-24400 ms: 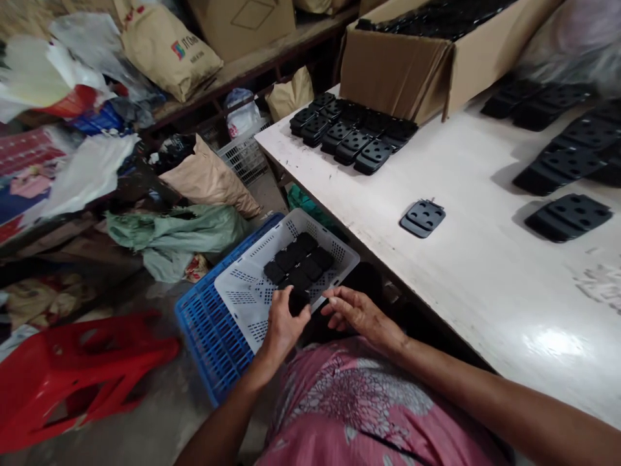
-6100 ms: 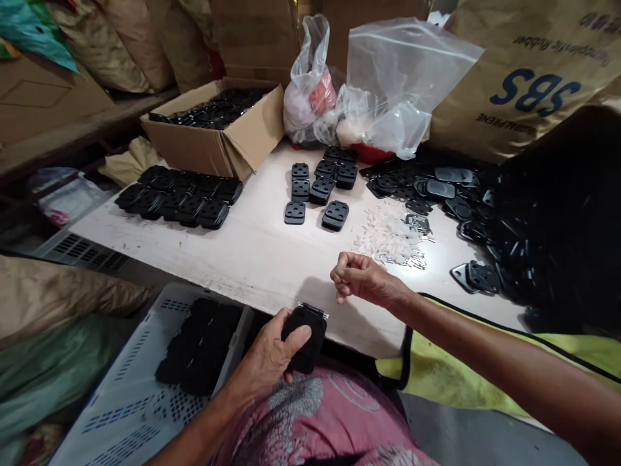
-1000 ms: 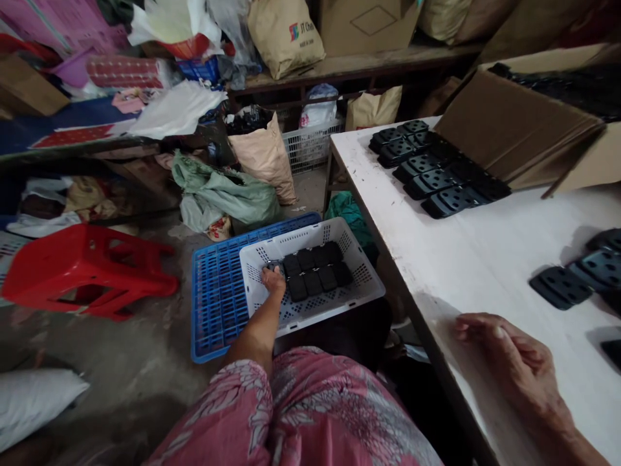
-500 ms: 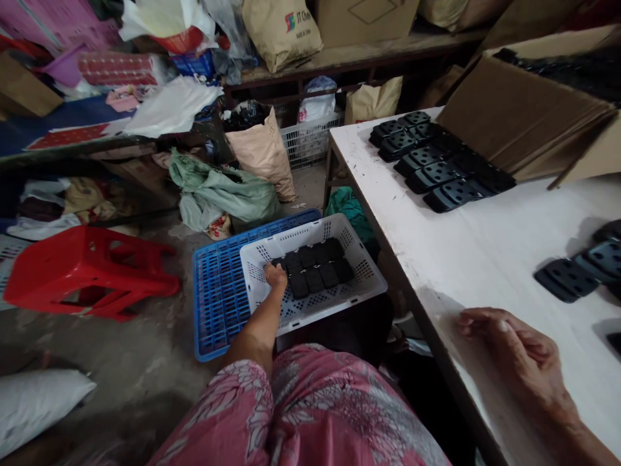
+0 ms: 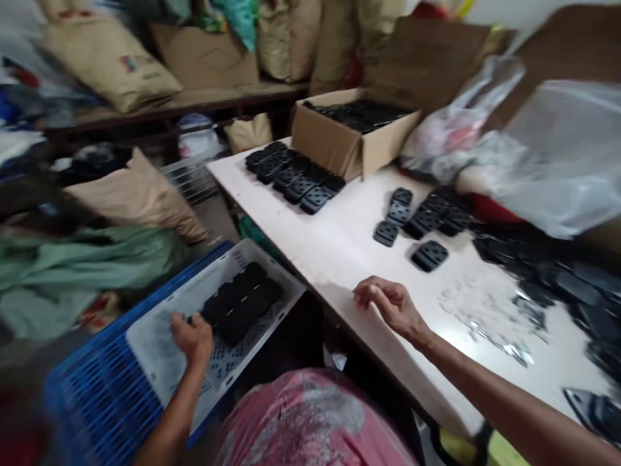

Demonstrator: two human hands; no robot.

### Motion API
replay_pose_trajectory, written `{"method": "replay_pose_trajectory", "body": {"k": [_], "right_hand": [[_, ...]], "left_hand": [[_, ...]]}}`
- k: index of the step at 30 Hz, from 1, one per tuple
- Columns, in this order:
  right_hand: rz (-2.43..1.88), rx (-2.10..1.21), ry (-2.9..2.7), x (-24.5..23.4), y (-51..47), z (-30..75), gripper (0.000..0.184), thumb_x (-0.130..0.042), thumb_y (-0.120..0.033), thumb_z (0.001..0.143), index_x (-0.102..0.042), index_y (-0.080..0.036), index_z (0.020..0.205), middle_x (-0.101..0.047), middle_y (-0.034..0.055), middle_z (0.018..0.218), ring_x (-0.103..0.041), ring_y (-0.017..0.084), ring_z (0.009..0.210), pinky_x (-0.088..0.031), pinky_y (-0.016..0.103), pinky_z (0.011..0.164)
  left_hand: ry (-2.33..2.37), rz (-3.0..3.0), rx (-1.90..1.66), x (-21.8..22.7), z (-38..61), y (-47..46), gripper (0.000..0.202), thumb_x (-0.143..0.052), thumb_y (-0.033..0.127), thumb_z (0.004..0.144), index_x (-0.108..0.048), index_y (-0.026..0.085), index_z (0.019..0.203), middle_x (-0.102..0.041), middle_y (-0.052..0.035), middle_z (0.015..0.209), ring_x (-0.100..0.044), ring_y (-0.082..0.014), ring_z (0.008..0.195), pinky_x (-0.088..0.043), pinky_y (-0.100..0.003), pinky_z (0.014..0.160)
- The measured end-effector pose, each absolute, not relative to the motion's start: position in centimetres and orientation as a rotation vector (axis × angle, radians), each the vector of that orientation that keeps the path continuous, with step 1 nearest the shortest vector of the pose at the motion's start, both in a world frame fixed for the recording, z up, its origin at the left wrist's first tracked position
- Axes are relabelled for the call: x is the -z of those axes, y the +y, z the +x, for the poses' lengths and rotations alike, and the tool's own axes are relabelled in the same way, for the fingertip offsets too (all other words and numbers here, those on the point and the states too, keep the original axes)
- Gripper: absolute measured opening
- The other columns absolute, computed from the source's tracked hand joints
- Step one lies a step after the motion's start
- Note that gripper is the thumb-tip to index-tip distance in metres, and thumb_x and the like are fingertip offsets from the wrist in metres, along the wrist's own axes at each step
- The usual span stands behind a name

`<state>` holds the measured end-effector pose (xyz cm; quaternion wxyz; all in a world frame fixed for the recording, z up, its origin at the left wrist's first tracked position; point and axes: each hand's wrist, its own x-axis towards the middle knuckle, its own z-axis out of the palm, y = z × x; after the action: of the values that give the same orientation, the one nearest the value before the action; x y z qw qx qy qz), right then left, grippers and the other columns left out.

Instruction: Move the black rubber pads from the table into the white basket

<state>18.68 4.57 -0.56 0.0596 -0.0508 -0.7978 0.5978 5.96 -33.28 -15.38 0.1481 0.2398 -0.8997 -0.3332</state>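
Note:
My left hand (image 5: 191,336) is down in a white perforated basket (image 5: 155,330) and touches the near end of a block of black plastic pieces (image 5: 242,298) packed in it. Its fingers are curled and smeared by motion. My right hand (image 5: 388,303) hovers just above the near edge of the white table (image 5: 339,252), fingers loosely bent and apart, with nothing visible in them. A few loose black pieces with holes (image 5: 429,255) lie on the table beyond that hand.
The basket sits in a blue crate (image 5: 92,401) on the floor. Black pieces (image 5: 295,178) line the table's far left by a cardboard box (image 5: 339,139) full of them. Plastic bags (image 5: 533,149), a dark heap of parts (image 5: 557,265) and small scattered bits (image 5: 485,310) are at right.
The view has swung right toward the table. My left hand has drawn back toward the near end of the basket. My right hand has lifted off the table.

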Motion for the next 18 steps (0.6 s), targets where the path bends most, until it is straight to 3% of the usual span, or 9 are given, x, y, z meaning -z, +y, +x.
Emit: {"method": "replay_pose_trajectory", "body": {"k": [2,5,9,12,18], "right_hand": [[-0.231,-1.758,-2.515,0.0,5.9,19.7,0.046,-0.05,-0.057,0.091,-0.067,-0.015,0.083,-0.063,0.005,0.065,-0.058,0.013,0.053,-0.048,0.025,0.052],[-0.403,-1.679,-2.591,-0.5,7.8,21.7,0.049,-0.049,-0.059,0.089,-0.065,-0.014,0.077,-0.061,0.0034,0.062,-0.055,0.011,0.048,-0.045,0.022,0.046],[-0.617,-1.729,-2.539,-1.1,9.9,23.8,0.045,-0.047,-0.056,0.089,-0.062,-0.014,0.078,-0.061,0.0023,0.062,-0.057,0.011,0.046,-0.043,0.02,0.041],[-0.671,-1.703,-2.548,-1.9,11.4,25.2,0.04,-0.051,-0.053,0.087,-0.062,-0.014,0.081,-0.062,0.0026,0.065,-0.06,0.012,0.05,-0.043,0.019,0.038],[-0.798,-1.779,-2.535,-2.1,13.1,28.9,0.04,-0.053,-0.053,0.084,-0.062,-0.015,0.082,-0.062,0.0013,0.064,-0.061,0.013,0.049,-0.045,0.019,0.036]], "left_hand": [[-2.488,0.39,1.049,12.1,6.0,-30.8,0.054,-0.049,0.027,0.083,-0.045,0.011,0.134,-0.059,-0.0185,0.123,-0.056,-0.0314,0.118,-0.044,-0.049,0.101],[-2.444,-0.148,1.269,6.4,6.4,-24.5,0.042,-0.046,0.035,0.089,-0.053,0.018,0.127,-0.065,-0.01,0.112,-0.063,-0.0233,0.104,-0.05,-0.039,0.094],[-2.488,-0.806,1.577,0.9,6.7,-13.6,0.032,-0.047,0.034,0.09,-0.059,0.02,0.116,-0.069,-0.0066,0.104,-0.066,-0.0182,0.094,-0.054,-0.03,0.082],[-2.57,-1.154,1.704,0.0,6.0,-6.3,0.03,-0.049,0.028,0.089,-0.06,0.018,0.115,-0.069,-0.0072,0.101,-0.066,-0.0171,0.092,-0.055,-0.028,0.08],[-2.628,-1.246,1.476,2.4,3.9,1.8,0.029,-0.053,0.016,0.086,-0.059,0.016,0.114,-0.066,-0.0099,0.102,-0.064,-0.0168,0.084,-0.054,-0.031,0.083]]}}
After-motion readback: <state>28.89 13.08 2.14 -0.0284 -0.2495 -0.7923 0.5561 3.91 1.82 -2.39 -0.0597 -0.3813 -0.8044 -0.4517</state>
